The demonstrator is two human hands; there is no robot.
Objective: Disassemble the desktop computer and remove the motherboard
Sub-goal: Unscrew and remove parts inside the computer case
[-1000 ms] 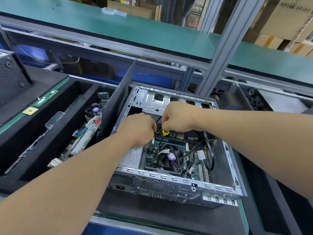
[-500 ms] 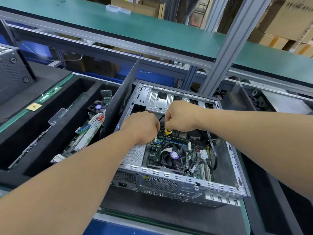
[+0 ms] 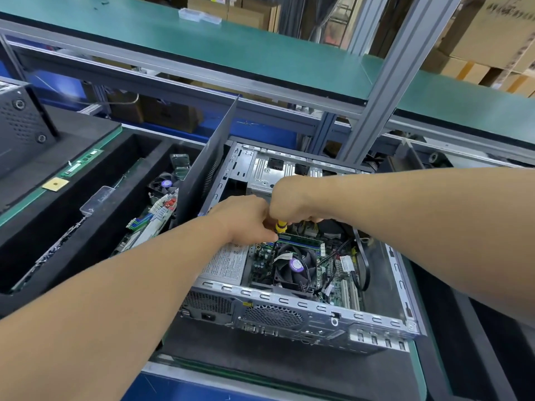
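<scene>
Both hands over open computer case [image 3: 289, 311], mid-frame. Right hand [image 3: 292, 199] gripped yellow-handled screwdriver [image 3: 280, 225]; left hand [image 3: 246, 218] pinched its shaft. Motherboard [image 3: 333, 273] directly below, lower right.

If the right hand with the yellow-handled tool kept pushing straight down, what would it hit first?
Probably the green memory stick just under the screwdriver in the right hand, beside the fan; depth is unclear.
</scene>
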